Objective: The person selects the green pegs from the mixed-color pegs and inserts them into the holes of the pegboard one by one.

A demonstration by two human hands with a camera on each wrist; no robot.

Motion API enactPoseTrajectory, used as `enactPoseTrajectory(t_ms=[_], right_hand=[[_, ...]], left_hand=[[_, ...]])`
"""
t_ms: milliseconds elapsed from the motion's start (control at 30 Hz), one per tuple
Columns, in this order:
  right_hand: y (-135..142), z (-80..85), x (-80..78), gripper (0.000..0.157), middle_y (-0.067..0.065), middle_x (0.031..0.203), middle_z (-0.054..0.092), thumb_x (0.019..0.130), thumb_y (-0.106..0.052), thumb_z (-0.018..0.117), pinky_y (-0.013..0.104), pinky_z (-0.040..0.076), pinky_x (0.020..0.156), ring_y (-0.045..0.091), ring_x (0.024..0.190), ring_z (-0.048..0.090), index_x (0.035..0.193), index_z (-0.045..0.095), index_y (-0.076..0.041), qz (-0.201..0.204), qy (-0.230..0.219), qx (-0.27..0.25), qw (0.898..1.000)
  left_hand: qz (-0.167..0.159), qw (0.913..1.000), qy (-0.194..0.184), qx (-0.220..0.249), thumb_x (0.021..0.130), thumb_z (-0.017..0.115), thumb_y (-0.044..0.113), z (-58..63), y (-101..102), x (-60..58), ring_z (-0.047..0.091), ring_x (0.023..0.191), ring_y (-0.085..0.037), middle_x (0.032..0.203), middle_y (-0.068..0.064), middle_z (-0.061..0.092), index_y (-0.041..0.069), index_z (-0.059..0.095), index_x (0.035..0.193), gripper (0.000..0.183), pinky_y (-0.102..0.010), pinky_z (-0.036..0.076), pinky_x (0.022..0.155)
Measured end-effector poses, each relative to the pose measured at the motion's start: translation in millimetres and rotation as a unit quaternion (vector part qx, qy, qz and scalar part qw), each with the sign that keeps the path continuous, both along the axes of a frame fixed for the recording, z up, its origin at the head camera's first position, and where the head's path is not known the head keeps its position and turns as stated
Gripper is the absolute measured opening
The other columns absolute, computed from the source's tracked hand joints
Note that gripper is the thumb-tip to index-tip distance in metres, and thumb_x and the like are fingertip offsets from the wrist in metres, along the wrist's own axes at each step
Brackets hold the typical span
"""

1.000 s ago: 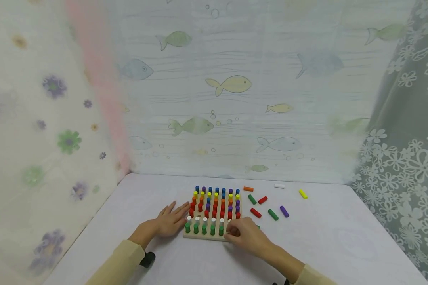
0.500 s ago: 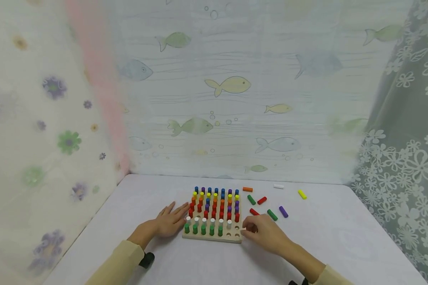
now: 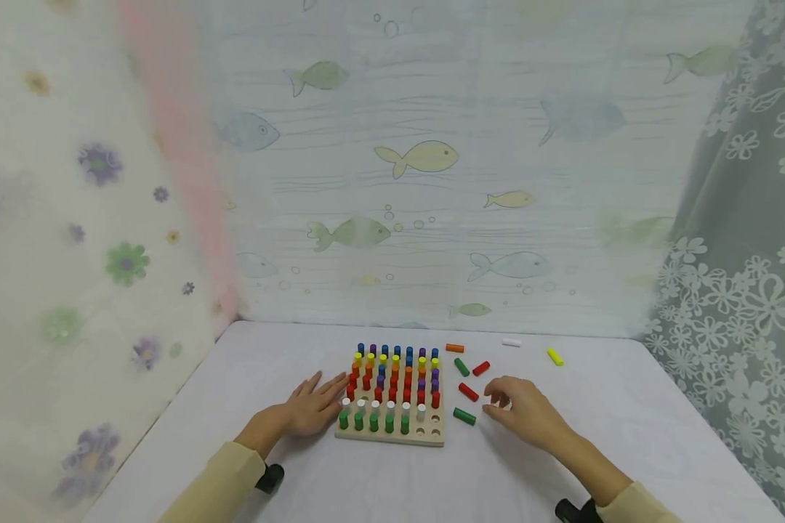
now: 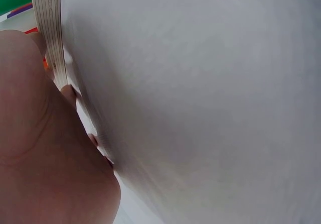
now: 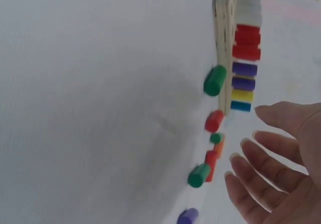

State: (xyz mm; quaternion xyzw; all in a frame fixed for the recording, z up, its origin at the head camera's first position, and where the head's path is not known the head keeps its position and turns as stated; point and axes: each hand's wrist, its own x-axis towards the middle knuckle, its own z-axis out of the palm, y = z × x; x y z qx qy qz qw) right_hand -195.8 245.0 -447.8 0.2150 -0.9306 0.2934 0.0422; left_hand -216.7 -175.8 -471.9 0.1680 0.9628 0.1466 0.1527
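A wooden pegboard (image 3: pixel 392 439) with rows of coloured pegs lies mid-table in the head view. My left hand (image 3: pixel 314 408) rests flat beside it, fingers straight and touching its left edge. To the right of the board, above the table, is my right hand (image 3: pixel 526 412), with fingers parted and nothing between them. Closest to its fingertips are a loose green peg (image 3: pixel 464 416) and a red peg (image 3: pixel 468 392). Another green peg (image 5: pixel 199 175) and a purple peg (image 5: pixel 187 216) show in the right wrist view; in the head view this hand hides them.
Bare holes (image 3: pixel 435 432) show at the board's front right corner, with another hole (image 3: pixel 364 398) further left. Farther back lie loose green (image 3: pixel 461 367), red (image 3: pixel 480 368), orange (image 3: pixel 454 348), white (image 3: pixel 512 342) and yellow (image 3: pixel 554 357) pegs. A fish-patterned curtain (image 3: pixel 392 167) hangs behind the table.
My right hand has moved right from the board's front right corner, uncovering the holes there and the nearby green peg. Its fingers have parted. The left hand has stayed put.
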Motion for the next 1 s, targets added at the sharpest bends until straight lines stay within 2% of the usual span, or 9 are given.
enactPoseTrajectory(t_ms=[200,433,1000], right_hand=[[9.1,-9.8,-4.4,0.022,0.005,0.102,0.069,0.088,-0.009,0.079,0.033,0.055,0.077,0.02,0.092,0.062,0.108,0.071,-0.004,-0.04,-0.003,-0.022,0.999],[10.5,-17.5,-8.1,0.03,0.009,0.103,0.066,0.088,-0.01,0.079,0.037,0.056,0.077,0.023,0.093,0.063,0.113,0.068,0.0,-0.084,-0.022,-0.019,0.996],[8.2,-25.1,-23.2,0.027,0.008,0.094,0.066,0.088,-0.004,0.076,0.04,0.058,0.078,0.019,0.085,0.062,0.111,0.067,0.006,-0.107,-0.049,-0.022,0.993]], left_hand=[[0.002,1.0,0.001,0.0,0.109,0.041,0.041,-0.6,-0.1,2.0,0.004,0.156,-0.044,0.171,0.0,0.02,0.021,0.025,0.164,0.061,-0.066,0.006,0.122],[0.006,1.0,-0.001,0.002,0.109,0.041,0.041,-3.2,0.4,2.4,0.003,0.156,-0.044,0.171,0.0,0.02,0.022,0.025,0.164,0.061,-0.065,0.005,0.123],[0.005,0.9999,0.007,0.009,0.109,0.043,0.041,4.3,1.3,5.7,0.004,0.156,-0.044,0.171,0.0,0.021,0.021,0.025,0.164,0.062,-0.066,0.006,0.122]])
